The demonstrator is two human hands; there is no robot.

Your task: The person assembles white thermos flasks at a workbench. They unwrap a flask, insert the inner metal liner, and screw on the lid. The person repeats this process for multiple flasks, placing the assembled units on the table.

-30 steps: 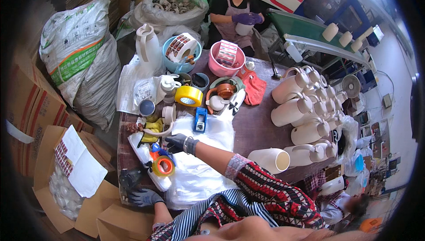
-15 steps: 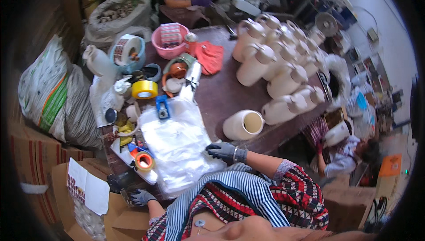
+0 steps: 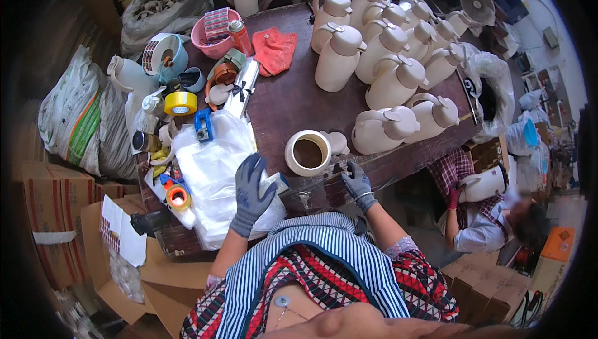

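Note:
My left hand (image 3: 253, 194), in a grey glove, is closed around a small whitish cylinder (image 3: 274, 183) with a pale end, over a stack of clear plastic bags (image 3: 218, 152). Its kind cannot be made out. At the table's front edge is my right hand (image 3: 357, 183), also grey-gloved, its fingers slightly bent and apart with nothing visible in them. Between and beyond the hands stands a cream jug body (image 3: 297, 163), uncovered at the top. A pale rounded piece (image 3: 337, 143) lies against its right side. Neither hand touches the jug body.
Several lidded cream jugs (image 3: 338, 58) crowd the table's right half. On the left are yellow tape (image 3: 180, 103), a blue tape cutter (image 3: 203, 124), a pink basin (image 3: 215, 43) and a red cloth (image 3: 275, 51). An open carton (image 3: 162, 280) stands lower left. Co-workers handle jugs beyond and at right.
My left hand has risen from the lower-left carton area to over the bags, now with the cylinder. My right hand has moved off the bags, rightward to the table edge. The view has shifted.

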